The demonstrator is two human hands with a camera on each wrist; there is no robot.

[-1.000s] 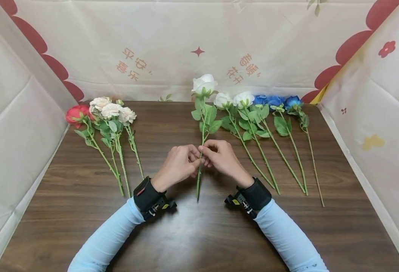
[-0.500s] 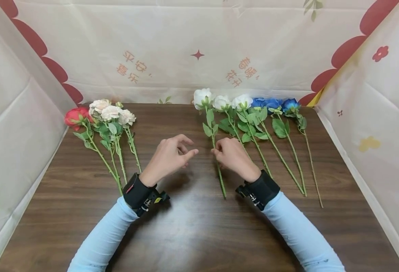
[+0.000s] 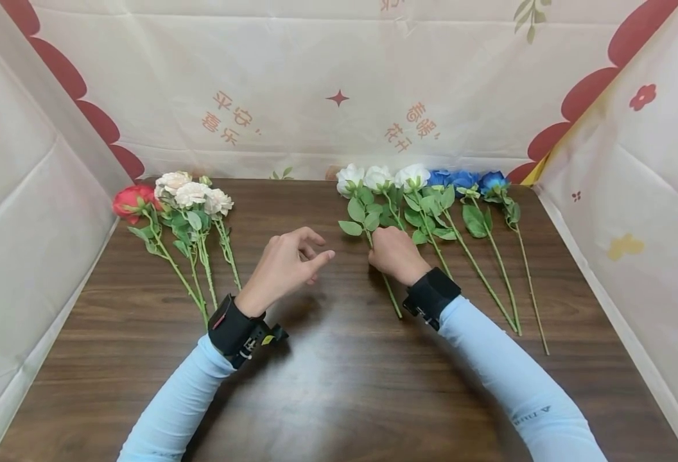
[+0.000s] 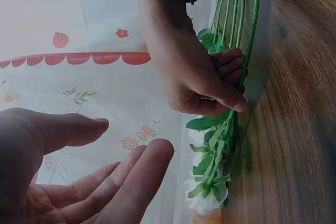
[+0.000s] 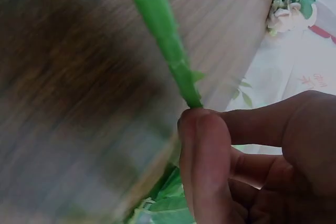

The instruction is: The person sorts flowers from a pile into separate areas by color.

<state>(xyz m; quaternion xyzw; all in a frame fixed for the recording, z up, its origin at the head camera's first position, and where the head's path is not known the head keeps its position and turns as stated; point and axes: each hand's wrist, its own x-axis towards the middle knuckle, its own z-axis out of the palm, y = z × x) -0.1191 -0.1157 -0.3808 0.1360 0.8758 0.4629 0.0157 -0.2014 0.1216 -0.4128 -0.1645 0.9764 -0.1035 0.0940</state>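
Note:
My right hand [image 3: 395, 253] pinches the green stem of a white rose [image 3: 350, 179] between thumb and curled fingers. The bloom is at the far edge, left of two other white roses [image 3: 411, 178]. In the right wrist view the stem [image 5: 163, 30] runs up from the pinch of the fingertips [image 5: 210, 135]. My left hand [image 3: 287, 266] hovers over the middle of the table, holding nothing, its fingers loosely bent and thumb apart. The left wrist view shows that hand's spread fingers [image 4: 126, 187] and, beyond them, the right hand on the stem.
Blue roses [image 3: 494, 184] lie to the right of the white ones, their stems slanting toward me. At the left lie a red flower [image 3: 133, 202] and several cream flowers [image 3: 191, 194]. White printed cloth [image 3: 293, 77] walls the dark wooden table [image 3: 339, 385] at the back and sides.
The left hand has let go of the white rose's stem and drawn left. My right hand has carried the rose right and lowered it beside the other white roses.

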